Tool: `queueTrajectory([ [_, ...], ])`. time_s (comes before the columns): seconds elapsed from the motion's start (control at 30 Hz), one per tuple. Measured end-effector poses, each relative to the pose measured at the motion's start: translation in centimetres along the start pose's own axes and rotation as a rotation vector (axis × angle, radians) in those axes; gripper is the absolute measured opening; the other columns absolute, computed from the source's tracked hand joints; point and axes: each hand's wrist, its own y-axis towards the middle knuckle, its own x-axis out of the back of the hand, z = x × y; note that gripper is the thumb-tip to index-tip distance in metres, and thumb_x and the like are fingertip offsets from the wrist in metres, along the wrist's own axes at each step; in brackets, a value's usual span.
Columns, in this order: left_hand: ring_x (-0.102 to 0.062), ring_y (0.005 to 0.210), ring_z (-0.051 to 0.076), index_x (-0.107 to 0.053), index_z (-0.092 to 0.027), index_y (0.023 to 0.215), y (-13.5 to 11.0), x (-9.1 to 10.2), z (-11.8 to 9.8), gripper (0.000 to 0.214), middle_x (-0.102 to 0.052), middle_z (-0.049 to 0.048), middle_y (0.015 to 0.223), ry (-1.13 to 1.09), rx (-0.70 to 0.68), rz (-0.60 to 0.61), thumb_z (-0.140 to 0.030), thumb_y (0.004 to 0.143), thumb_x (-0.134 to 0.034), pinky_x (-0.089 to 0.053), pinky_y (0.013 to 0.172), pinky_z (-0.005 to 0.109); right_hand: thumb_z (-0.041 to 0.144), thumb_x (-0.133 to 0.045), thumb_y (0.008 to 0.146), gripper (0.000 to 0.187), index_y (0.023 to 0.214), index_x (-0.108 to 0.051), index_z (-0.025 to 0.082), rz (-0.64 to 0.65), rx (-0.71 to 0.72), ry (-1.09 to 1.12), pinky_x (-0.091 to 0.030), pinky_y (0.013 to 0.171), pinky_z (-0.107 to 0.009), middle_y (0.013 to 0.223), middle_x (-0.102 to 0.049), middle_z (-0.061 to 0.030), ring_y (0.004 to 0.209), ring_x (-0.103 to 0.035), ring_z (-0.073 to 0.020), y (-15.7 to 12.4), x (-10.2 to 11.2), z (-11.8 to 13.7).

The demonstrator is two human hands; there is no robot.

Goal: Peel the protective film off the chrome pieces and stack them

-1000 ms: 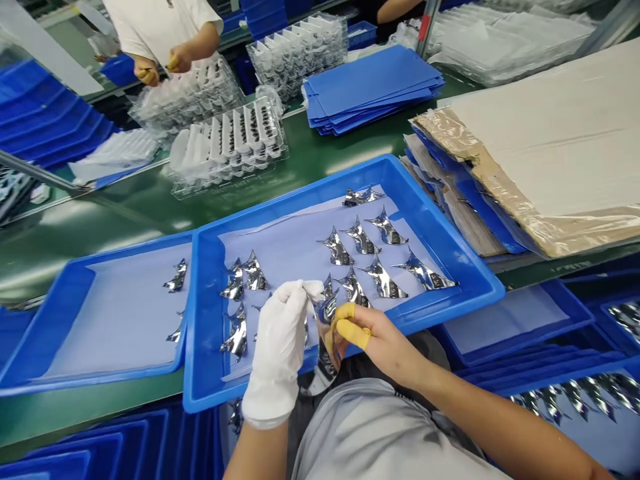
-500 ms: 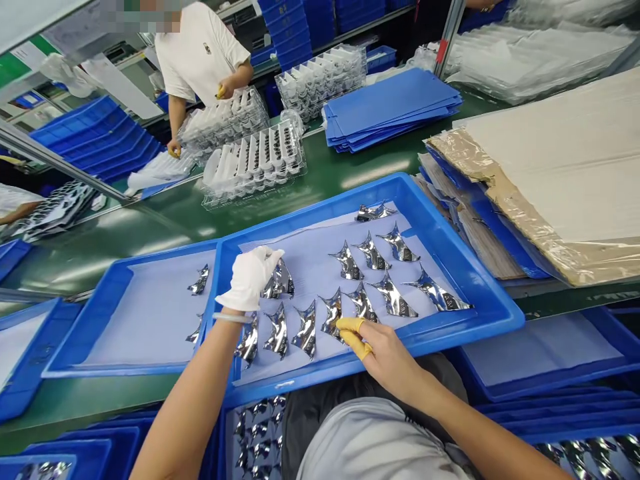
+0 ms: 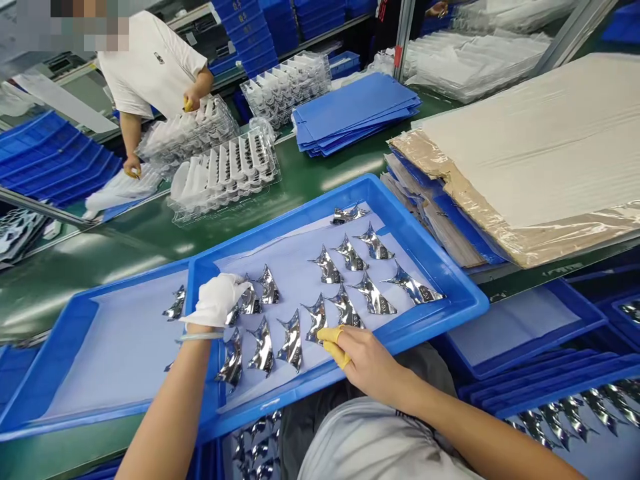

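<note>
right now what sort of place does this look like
Probably a factory assembly line: a green conveyor belt runs past blue plastic trays of silver foil pieces, with stacked clear plastic trays beside a co-worker.

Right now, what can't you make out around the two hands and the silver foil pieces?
Head view:
Silver foil piece partly hidden under the white-gloved left hand.
Yellow-capped fingers of the right hand hide whether they touch the nearest foil piece.
Dark foil printing too small to read.

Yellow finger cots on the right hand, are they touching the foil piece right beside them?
Cannot tell. In the head view, the yellow finger cots overlap the lower end of the foil piece, but this angle doesn't show whether they press on it or sit just above it.
</note>
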Motion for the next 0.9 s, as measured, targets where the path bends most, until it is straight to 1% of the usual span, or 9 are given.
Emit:
queueTrajectory([
  [0.07,-0.068,0.096,0.023,-0.069,-0.016,0.109,0.2,-0.5,-0.2,0.037,-0.073,0.0091,0.105,0.025,0.005,0.009,-0.048,0.093,-0.057,-0.049,0.092,0.044,0.017,-0.044,0.101,0.024,0.106,-0.067,0.012,-0.014,0.036,-0.044,-0.057,0.069,-0.032,0.086,-0.072,-0.0094,0.074,-0.067,-0.0201,0.0,-0.1,0.0],
  [0.23,-0.066,0.102,0.024,-0.068,-0.016,0.109,0.1,-0.9,-0.9,0.039,-0.071,0.0094,0.108,0.09,-0.009,-0.059,-0.048,0.095,-0.052,-0.047,0.095,0.046,0.017,-0.042,0.102,0.024,0.099,-0.066,0.013,-0.025,0.061,-0.11,-0.056,0.067,-0.032,0.082,-0.07,-0.0084,0.072,-0.065,-0.0191,-0.2,-0.5,-0.1],
  [0.33,-0.065,0.104,0.03,-0.068,-0.013,0.114,-0.5,-0.6,-1.2,0.04,-0.07,0.0155,0.109,0.127,-0.025,-0.122,-0.042,0.096,-0.049,-0.046,0.09,0.047,0.016,-0.042,0.101,0.024,0.095,-0.065,0.014,-0.032,0.072,-0.158,-0.056,0.067,-0.032,0.081,-0.068,-0.008,0.071,-0.063,-0.0188,-0.3,-0.7,-0.2],
  [0.43,-0.061,0.113,0.035,-0.062,-0.009,0.127,-0.7,-0.1,-2.0,0.047,-0.067,0.0222,0.117,0.138,-0.064,-0.207,-0.037,0.097,-0.039,-0.043,0.09,0.046,0.015,-0.043,0.101,0.023,0.093,-0.065,0.014,-0.039,0.101,-0.206,-0.055,0.069,-0.032,0.079,-0.067,-0.0076,0.071,-0.062,-0.0182,-0.4,-0.8,-0.3],
  [0.5,-0.061,0.116,0.033,-0.063,-0.013,0.128,-0.5,0.1,-2.7,0.048,-0.068,0.0194,0.119,0.125,-0.124,-0.216,-0.04,0.098,-0.037,-0.042,0.092,0.043,0.015,-0.043,0.101,0.024,0.092,-0.065,0.015,-0.042,0.108,-0.221,-0.055,0.069,-0.031,0.078,-0.065,-0.0071,0.071,-0.061,-0.0176,-0.4,-0.9,-0.4],
  [0.6,-0.065,0.104,0.028,-0.072,-0.016,0.11,0.1,0.2,-3.9,0.044,-0.073,0.0131,0.105,0.102,-0.195,-0.145,-0.049,0.095,-0.046,-0.045,0.089,0.042,0.015,-0.043,0.102,0.025,0.088,-0.065,0.016,-0.052,0.109,-0.235,-0.054,0.068,-0.03,0.077,-0.064,-0.0065,0.071,-0.06,-0.0173,-0.5,-1.0,-0.5],
  [0.7,-0.067,0.095,0.024,-0.072,-0.016,0.097,0.5,0.2,-4.9,0.038,-0.074,0.0093,0.098,0.065,-0.228,-0.105,-0.048,0.094,-0.053,-0.046,0.089,0.043,0.014,-0.043,0.102,0.026,0.086,-0.064,0.016,-0.054,0.107,-0.236,-0.053,0.067,-0.03,0.076,-0.062,-0.0061,0.072,-0.06,-0.0172,-0.5,-1.1,-0.5],
  [0.8,-0.067,0.099,0.023,-0.072,-0.017,0.103,0.6,0.4,-5.1,0.038,-0.074,0.0081,0.103,0.006,-0.253,-0.117,-0.047,0.095,-0.051,-0.046,0.093,0.04,0.015,-0.041,0.102,0.03,0.081,-0.062,0.016,-0.068,0.123,-0.265,-0.051,0.065,-0.03,0.073,-0.06,-0.0054,0.068,-0.057,-0.0169,-0.4,-1.2,-0.4],
  [0.9,-0.066,0.11,0.024,-0.071,-0.021,0.112,0.6,0.7,-4.4,0.039,-0.075,0.0074,0.112,-0.033,-0.245,-0.13,-0.047,0.096,-0.046,-0.044,0.095,0.034,0.015,-0.037,0.103,0.036,0.074,-0.059,0.016,-0.095,0.149,-0.307,-0.048,0.06,-0.029,0.067,-0.058,-0.0046,0.061,-0.052,-0.0165,-0.3,-1.1,-0.3],
])
